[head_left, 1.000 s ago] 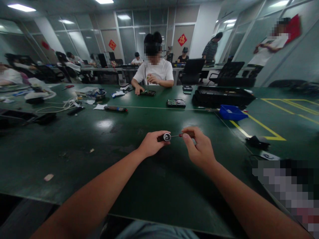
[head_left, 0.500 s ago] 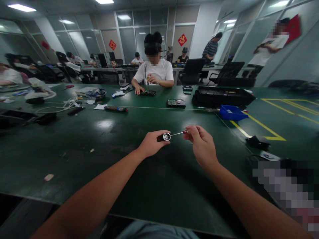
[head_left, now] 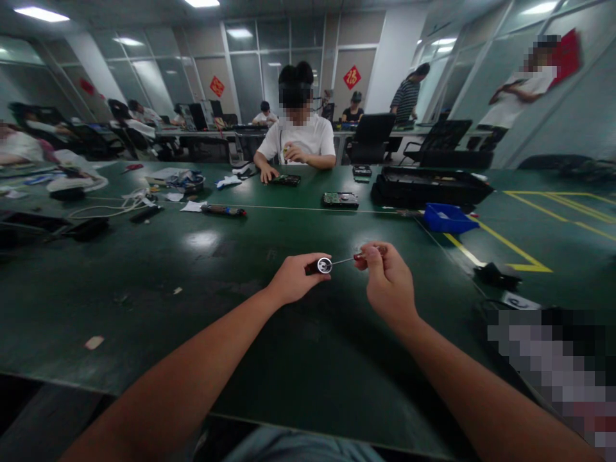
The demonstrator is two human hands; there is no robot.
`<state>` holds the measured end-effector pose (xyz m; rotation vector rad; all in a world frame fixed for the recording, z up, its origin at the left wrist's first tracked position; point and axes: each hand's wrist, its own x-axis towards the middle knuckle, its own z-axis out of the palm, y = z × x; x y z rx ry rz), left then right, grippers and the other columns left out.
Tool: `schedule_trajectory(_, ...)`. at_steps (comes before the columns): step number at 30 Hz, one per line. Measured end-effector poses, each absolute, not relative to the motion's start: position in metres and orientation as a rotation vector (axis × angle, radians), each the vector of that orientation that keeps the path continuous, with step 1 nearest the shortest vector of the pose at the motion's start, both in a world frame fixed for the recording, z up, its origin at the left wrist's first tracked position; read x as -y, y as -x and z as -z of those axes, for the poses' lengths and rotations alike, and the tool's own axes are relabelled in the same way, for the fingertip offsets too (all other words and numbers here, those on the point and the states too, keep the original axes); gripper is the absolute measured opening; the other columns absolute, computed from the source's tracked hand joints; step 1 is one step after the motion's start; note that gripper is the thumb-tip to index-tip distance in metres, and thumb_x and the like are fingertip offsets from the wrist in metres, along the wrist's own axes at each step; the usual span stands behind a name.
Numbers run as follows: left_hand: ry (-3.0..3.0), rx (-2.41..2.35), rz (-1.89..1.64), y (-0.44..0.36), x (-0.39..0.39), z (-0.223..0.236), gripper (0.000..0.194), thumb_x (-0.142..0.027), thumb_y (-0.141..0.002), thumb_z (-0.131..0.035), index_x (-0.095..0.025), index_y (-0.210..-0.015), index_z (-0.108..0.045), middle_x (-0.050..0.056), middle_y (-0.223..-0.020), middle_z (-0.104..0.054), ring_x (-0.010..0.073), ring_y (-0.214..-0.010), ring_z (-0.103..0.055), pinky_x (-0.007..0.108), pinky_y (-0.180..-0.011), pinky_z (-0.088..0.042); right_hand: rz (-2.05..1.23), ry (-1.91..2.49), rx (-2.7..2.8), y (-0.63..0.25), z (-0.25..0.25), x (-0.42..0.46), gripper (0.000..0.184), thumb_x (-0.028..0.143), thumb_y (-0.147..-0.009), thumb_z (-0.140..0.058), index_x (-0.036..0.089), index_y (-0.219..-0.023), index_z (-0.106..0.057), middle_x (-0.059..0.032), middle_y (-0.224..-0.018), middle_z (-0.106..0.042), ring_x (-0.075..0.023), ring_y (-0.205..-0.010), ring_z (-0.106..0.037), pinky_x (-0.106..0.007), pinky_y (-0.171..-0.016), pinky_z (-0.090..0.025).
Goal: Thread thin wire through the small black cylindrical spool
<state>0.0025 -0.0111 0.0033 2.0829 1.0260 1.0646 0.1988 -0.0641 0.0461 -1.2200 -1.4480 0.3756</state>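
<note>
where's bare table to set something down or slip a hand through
Bare table shows between the left forearm and right forearm down to its near edge, and from the left hand out to the hard drive. Crowded: the far left around the white cable, and beyond the right hand around the black tray and blue bin.

On the dark green tabletop (head_left: 192, 276), an open blue plastic bin (head_left: 448, 219) sits near a long black plastic tray (head_left: 428, 189); a rectangular black-and-silver hard drive (head_left: 341, 200) lies to their left, with a looped white cable (head_left: 129, 206) farther left. Beyond, red diamond-shaped paper signs (head_left: 352, 77) (gold characters on them) hang upright
</note>
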Motion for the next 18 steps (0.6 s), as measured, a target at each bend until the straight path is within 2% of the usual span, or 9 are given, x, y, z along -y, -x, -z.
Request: schedule_trajectory(18,-2.105,-1.010,-1.084,-0.0030,0.0111,-0.0023,0.044,-0.025,-0.079,-0.081,-0.025,-0.122,-0.071,0.004,-0.117,-0.076,0.0227,-0.106,-0.071,0.038,-0.096,-0.054,-0.278,1.223,1.548,-0.1995,-0.0470,0.0669,0.021,0.039,-0.102,-0.045,0.023,-0.100,-0.058,-0.0041,-0.083,-0.072,-0.0203,-0.074,-0.070,-0.036,-0.069,-0.051)
